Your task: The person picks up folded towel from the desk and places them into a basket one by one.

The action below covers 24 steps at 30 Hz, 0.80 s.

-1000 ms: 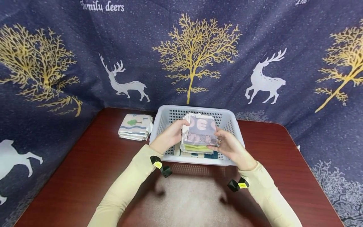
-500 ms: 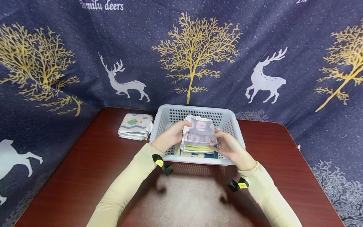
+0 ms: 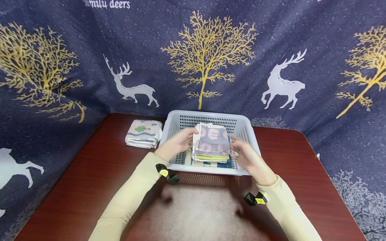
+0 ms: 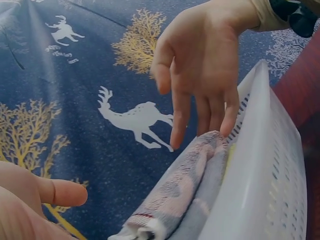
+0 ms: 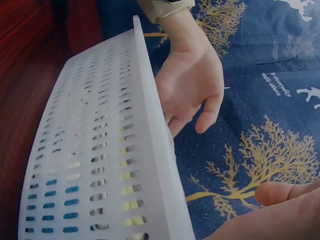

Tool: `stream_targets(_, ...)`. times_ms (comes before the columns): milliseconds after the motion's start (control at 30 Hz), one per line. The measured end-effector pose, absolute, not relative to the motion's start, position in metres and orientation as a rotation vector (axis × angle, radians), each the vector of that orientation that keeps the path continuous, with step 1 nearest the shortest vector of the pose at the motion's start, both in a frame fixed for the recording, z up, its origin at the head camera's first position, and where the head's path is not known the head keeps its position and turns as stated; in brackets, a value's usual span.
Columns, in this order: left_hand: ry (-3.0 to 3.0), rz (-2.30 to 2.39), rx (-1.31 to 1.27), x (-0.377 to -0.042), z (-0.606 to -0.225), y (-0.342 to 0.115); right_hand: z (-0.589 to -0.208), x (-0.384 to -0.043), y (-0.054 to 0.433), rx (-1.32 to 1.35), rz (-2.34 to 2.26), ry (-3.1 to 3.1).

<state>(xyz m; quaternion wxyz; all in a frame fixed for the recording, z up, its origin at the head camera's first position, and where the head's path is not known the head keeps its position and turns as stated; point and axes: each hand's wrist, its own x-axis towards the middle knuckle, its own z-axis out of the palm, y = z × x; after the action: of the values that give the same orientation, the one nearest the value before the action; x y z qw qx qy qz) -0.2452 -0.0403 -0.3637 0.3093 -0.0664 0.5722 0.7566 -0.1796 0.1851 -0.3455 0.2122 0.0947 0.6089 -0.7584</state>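
A grey-and-pink folded towel (image 3: pixel 212 136) lies on top of a stack inside a pale blue-white plastic basket (image 3: pixel 208 171). Under it show a yellow-green folded towel (image 3: pixel 212 157) and, lowest, a blue patterned cloth (image 3: pixel 224 164). My left hand (image 3: pixel 178 142) is at the stack's left side, its fingertips right at the top towel's edge; the left wrist view shows its thumb straight and apart from the cloth. On the other side my right hand (image 3: pixel 245 154) stands with fingers spread and relaxed, beside the stack. The right wrist view has the basket's wall hiding most of the towels.
A folded white towel with a green tree print (image 3: pixel 141 134) lies on the reddish-brown table (image 3: pixel 90 180), left of the basket. Behind the basket hangs a dark blue cloth (image 3: pixel 181 87) printed with deer and golden trees.
Both hands have loosened from the grey-and-pink towel and moved slightly outward, the left to the left, the right to the right. The towel has settled flat on the stack.
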Motion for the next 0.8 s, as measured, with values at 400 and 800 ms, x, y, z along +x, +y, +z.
stream_targets(400,1.621,1.908,-0.159,-0.232,-0.354,-0.057,-0.344,-0.163,0.183,0.176,-2.098,1.815)
stream_targets(800,1.864,1.824,0.078,-0.215,-0.344,-0.065,-0.344,-0.152,0.178,0.122,-2.113,1.889)
